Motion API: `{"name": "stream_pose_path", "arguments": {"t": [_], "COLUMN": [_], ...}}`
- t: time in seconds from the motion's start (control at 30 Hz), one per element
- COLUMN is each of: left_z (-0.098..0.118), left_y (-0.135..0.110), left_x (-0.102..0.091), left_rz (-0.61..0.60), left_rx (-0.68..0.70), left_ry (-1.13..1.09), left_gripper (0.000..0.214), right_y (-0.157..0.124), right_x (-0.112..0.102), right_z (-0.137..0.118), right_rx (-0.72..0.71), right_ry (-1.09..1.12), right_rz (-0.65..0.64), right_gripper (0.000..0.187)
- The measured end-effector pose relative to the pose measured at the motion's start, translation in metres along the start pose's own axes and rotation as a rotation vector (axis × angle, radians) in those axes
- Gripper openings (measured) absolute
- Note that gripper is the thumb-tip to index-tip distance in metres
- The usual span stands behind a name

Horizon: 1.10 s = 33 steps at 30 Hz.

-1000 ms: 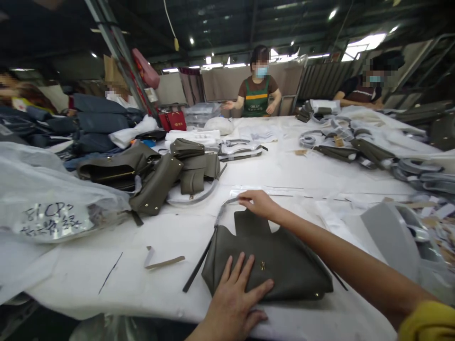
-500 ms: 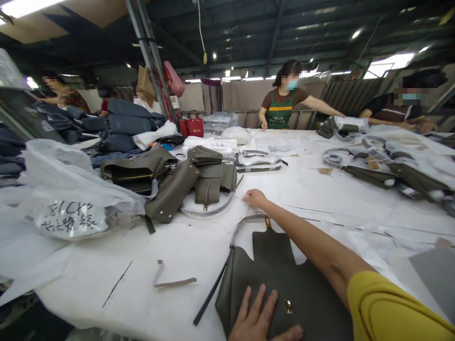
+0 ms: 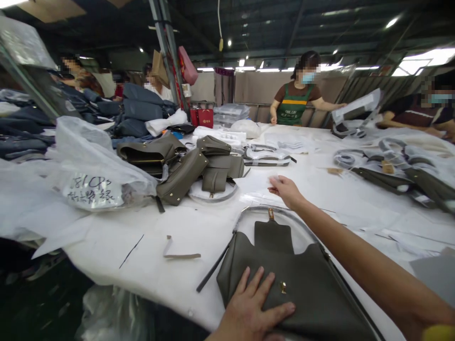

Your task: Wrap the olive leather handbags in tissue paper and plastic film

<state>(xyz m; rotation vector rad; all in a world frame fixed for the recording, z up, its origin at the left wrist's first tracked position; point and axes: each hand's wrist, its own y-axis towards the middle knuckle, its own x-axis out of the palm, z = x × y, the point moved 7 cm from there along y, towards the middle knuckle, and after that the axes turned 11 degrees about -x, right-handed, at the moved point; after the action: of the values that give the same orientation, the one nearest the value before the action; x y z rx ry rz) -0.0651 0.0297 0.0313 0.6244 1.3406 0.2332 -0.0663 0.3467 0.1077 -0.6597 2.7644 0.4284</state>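
A dark olive leather handbag (image 3: pixel 305 284) lies flat on the white table (image 3: pixel 199 227) in front of me, its flap open and pointing away. My left hand (image 3: pixel 254 310) rests flat on the bag's near left part, fingers spread. My right hand (image 3: pixel 286 190) reaches out beyond the bag's flap, over a clear plastic sheet (image 3: pixel 259 187), fingers slightly curled and pinching at its edge. The bag's grey wrapped strap (image 3: pixel 249 213) arcs round the flap.
A pile of olive bags (image 3: pixel 188 163) lies ahead left, beside a clear plastic sack with writing (image 3: pixel 94 180). Wrapped straps and bag parts (image 3: pixel 398 166) cover the right side. Other people stand at the far edge and sit at the right. A paper strip (image 3: pixel 177 253) lies near left.
My right hand has moved further out and to the right, past the strap, to the plastic sheet. My left hand stays pressed on the bag. The view has shifted left.
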Motion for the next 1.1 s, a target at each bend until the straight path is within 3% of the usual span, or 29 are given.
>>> {"name": "stream_pose_path", "arguments": {"t": [0.07,0.1,0.13,0.17,0.23,0.37,0.47,0.6,0.7,0.93,1.1], "left_z": [-0.001,-0.001,-0.001,-0.001,-0.001,-0.001,0.0,0.001,0.001,-0.002,-0.002], "left_y": [-0.001,-0.001,-0.001,0.0,-0.001,-0.003,-0.006,-0.009,-0.008,-0.007,-0.005], "left_x": [-0.002,-0.003,-0.004,-0.005,-0.006,-0.003,0.006,0.012,0.01,0.007,0.001], "left_rz": [-0.092,-0.125,-0.153,-0.173,-0.186,-0.099,-0.004,0.118,0.111,0.01,-0.109], "left_rx": [-0.034,-0.046,-0.055,-0.062,-0.069,-0.057,-0.048,-0.061,-0.063,-0.065,-0.086], "left_ry": [-0.042,-0.061,-0.078,-0.092,-0.106,-0.048,0.041,0.112,0.11,0.029,-0.083], "left_gripper": [0.071,0.069,0.069,0.068,0.068,0.068,0.069,0.07,0.069,0.067,0.062], "right_y": [-0.04,-0.061,-0.089,-0.112,-0.123,-0.063,-0.036,-0.026,-0.021,-0.007,-0.032], "right_x": [0.05,0.08,0.117,0.143,0.169,0.187,0.206,0.226,0.23,0.214,0.187], "right_z": [-0.02,-0.03,-0.045,-0.055,-0.06,-0.042,-0.022,-0.004,0.0,-0.032,-0.081], "right_rx": [-0.048,-0.082,-0.206,-0.332,-0.538,-0.618,-0.649,-0.7,-0.716,-0.759,-0.882], "right_ry": [0.059,0.087,0.089,0.035,-0.232,-0.693,-0.832,-0.989,-1.064,-1.167,-1.195], "right_rz": [-0.176,-0.351,-0.708,-0.961,-1.093,-0.789,-0.777,-0.795,-0.834,-0.873,-0.836], "right_gripper": [0.028,0.032,0.037,0.04,0.036,0.03,0.03,0.031,0.031,0.02,0.027]}}
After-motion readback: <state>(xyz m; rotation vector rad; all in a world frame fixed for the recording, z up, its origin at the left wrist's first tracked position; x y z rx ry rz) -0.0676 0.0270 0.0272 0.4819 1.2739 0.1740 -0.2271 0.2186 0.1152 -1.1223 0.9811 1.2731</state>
